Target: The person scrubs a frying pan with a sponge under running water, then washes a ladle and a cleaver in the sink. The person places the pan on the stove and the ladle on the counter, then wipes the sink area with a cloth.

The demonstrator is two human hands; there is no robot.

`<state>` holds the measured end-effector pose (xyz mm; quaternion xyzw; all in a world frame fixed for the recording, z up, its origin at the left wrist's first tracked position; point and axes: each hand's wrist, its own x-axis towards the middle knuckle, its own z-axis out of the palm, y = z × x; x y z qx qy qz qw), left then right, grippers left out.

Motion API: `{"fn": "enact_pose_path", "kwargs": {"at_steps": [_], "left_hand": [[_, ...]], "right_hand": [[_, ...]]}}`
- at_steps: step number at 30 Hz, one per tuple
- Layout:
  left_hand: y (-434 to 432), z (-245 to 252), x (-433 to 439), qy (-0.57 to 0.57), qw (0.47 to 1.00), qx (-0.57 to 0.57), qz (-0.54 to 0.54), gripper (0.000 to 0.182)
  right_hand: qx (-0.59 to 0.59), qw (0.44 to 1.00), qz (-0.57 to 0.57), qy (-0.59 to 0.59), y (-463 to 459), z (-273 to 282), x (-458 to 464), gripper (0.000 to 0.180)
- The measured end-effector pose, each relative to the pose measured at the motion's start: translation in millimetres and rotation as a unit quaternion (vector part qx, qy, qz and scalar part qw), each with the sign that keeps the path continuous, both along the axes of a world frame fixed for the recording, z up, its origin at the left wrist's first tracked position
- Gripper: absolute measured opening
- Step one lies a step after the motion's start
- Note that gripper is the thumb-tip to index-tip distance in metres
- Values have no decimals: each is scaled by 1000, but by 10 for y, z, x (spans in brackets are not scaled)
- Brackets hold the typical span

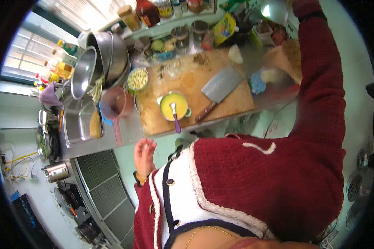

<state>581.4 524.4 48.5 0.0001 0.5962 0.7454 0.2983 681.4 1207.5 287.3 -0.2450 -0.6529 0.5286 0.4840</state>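
My left hand (145,157) hangs by the counter's front edge, fingers loosely curled and holding nothing. My right arm reaches to the top right; its hand is out of view, with a shiny metal bowl or lid (274,11) near the cuff. Before me lies a wooden cutting board (187,79). A bowl of yellow liquid, seemingly beaten egg (182,104), stands on it, with a purple-handled spoon (175,116) resting inside. Right of the bowl lies a cleaver (222,83), its wooden handle towards me. A white vegetable piece (235,54) lies at the board's far edge.
A bowl of pale chopped pieces (138,79) stands left of the board. Further left are a pink strainer or ladle (117,124), large metal basins (84,73) and a sink (78,124) with a loofah-like scrubber (95,124). Jars (148,12) line the shelf behind; a yellow packet (224,29) stands below.
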Motion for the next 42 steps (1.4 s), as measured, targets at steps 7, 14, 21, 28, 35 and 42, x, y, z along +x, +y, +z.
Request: {"fn": "enact_pose_path", "kwargs": {"at_steps": [7, 14, 21, 28, 35, 42], "left_hand": [[108, -12, -140, -43, 996, 7, -75, 28], [-248, -146, -415, -69, 992, -1, -103, 27], [-768, -325, -638, -105, 987, -13, -122, 29], [-1223, -394, -620, -76, 994, -13, -79, 25], [-1553, -405, -319, -103, 994, -18, -21, 27], [-1848, -372, -606, -84, 987, -16, -133, 28]], "right_hand": [[36, 995, -89, -15, -1506, -1160, 119, 37], [-244, 909, -209, -265, -3715, -3934, 83, 72], [-284, 886, -190, -315, -3853, -4598, -51, 63], [-361, 873, -168, -281, -3765, -4654, 198, 35], [-375, 888, -86, -252, -3751, -3656, 370, 15], [-175, 969, -21, -175, -4905, -2519, 349, 36]]}}
